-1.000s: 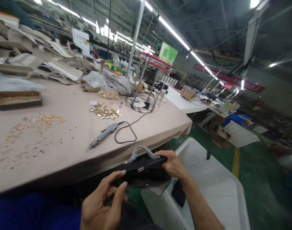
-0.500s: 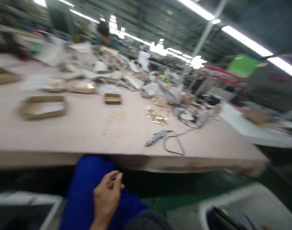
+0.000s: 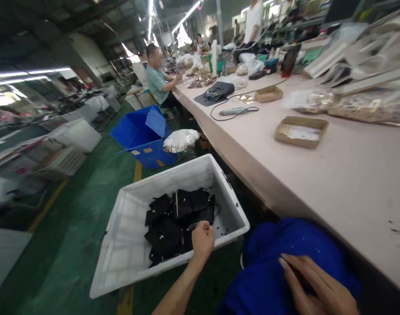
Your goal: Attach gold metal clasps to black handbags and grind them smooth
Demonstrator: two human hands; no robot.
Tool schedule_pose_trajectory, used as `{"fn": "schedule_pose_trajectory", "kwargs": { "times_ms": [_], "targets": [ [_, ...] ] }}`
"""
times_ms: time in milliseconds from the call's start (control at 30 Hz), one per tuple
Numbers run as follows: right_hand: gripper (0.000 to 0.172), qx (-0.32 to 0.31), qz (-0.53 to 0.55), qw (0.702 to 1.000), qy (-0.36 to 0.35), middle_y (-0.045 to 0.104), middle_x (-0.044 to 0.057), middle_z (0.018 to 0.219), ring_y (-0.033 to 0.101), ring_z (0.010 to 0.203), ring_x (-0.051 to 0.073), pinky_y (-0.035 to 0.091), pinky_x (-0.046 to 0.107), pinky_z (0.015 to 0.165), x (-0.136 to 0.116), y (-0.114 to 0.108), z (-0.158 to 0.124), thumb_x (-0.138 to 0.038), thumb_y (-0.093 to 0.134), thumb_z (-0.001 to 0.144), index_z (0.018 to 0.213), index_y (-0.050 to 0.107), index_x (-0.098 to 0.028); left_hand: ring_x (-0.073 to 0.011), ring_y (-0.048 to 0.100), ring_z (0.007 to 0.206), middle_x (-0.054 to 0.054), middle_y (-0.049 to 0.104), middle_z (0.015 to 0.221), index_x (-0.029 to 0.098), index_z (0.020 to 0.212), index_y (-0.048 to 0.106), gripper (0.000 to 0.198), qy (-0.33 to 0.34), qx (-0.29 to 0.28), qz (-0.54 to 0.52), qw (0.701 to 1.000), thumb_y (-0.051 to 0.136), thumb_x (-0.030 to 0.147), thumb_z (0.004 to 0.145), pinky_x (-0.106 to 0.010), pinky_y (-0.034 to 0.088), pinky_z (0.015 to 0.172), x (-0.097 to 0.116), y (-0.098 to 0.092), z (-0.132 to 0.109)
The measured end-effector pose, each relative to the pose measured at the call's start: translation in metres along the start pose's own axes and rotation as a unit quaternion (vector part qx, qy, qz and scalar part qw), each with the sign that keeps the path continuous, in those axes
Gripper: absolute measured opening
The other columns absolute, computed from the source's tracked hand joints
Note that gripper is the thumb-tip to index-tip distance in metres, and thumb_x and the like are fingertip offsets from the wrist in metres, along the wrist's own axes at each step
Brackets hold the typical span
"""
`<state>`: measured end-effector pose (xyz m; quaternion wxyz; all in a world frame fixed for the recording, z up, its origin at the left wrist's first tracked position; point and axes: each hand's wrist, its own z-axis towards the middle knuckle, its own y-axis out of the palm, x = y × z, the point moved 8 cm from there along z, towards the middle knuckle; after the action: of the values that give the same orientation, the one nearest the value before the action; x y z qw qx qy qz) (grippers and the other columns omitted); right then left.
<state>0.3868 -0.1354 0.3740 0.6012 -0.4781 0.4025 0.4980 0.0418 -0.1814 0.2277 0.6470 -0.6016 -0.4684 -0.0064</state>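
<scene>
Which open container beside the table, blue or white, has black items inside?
The nearer, white plastic tub; black soft items show inside, none in the blue box.

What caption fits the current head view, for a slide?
Left hand over black fabric bags in a white rectangular plastic bin, right hand near a blue-clothed lap.
</scene>
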Motion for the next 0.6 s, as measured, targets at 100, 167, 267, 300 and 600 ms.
{"fn": "schedule_pose_trajectory", "kwargs": {
  "times_ms": [100, 167, 267, 300, 600],
  "targets": [
    [0.015, -0.186, -0.090, 0.963, -0.176, 0.073, 0.006, 0.089, 0.070, 0.078, 0.019, 0.057, 0.030, 0.074, -0.018, 0.105, 0.039, -0.029, 0.070, 0.092, 0.104, 0.077, -0.024, -0.0237, 0.075, 0.101, -0.010, 0.079, 0.101, 0.017, 0.103, 0.070, 0.012, -0.083, -0.002, 0.099, 0.992, 0.064, 0.021, 0.093, -0.033, 0.054, 0.090, -0.070, -0.013, 0.056],
    [0.018, -0.220, -0.136, 0.945, -0.199, 0.070, 0.006, 0.083, 0.066, 0.071, 0.018, 0.052, 0.029, 0.068, -0.012, 0.153, 0.060, -0.026, 0.058, 0.098, 0.103, 0.074, -0.020, -0.0242, 0.073, 0.102, -0.009, 0.077, 0.106, 0.015, 0.105, 0.071, 0.018, -0.132, -0.028, 0.160, 0.978, 0.066, 0.030, 0.096, -0.041, 0.055, 0.094, -0.113, -0.012, 0.085],
    [0.021, -0.235, -0.196, 0.934, -0.183, 0.067, 0.005, 0.078, 0.064, 0.066, 0.017, 0.046, 0.028, 0.064, 0.009, 0.186, 0.075, -0.024, 0.052, 0.100, 0.096, 0.071, -0.019, -0.0253, 0.070, 0.107, -0.008, 0.074, 0.113, 0.015, 0.111, 0.070, 0.028, -0.182, -0.082, 0.242, 0.950, 0.068, 0.039, 0.097, -0.048, 0.055, 0.097, -0.168, 0.006, 0.115],
    [0.020, -0.233, -0.203, 0.935, -0.176, 0.067, 0.005, 0.079, 0.064, 0.066, 0.017, 0.046, 0.028, 0.064, 0.015, 0.188, 0.078, -0.024, 0.052, 0.101, 0.095, 0.071, -0.019, -0.0256, 0.069, 0.108, -0.009, 0.072, 0.116, 0.016, 0.114, 0.069, 0.029, -0.191, -0.101, 0.264, 0.940, 0.068, 0.039, 0.097, -0.048, 0.056, 0.096, -0.183, 0.016, 0.122],
    [0.012, -0.199, -0.167, 0.953, -0.153, 0.068, 0.005, 0.074, 0.066, 0.058, 0.021, 0.051, 0.031, 0.053, 0.048, 0.170, 0.100, -0.030, 0.057, 0.097, 0.099, 0.067, -0.024, -0.0294, 0.064, 0.118, -0.013, 0.063, 0.136, 0.017, 0.132, 0.062, 0.041, -0.151, -0.256, 0.365, 0.882, 0.070, 0.034, 0.096, -0.051, 0.056, 0.099, -0.245, 0.142, 0.157]
  ]
}}
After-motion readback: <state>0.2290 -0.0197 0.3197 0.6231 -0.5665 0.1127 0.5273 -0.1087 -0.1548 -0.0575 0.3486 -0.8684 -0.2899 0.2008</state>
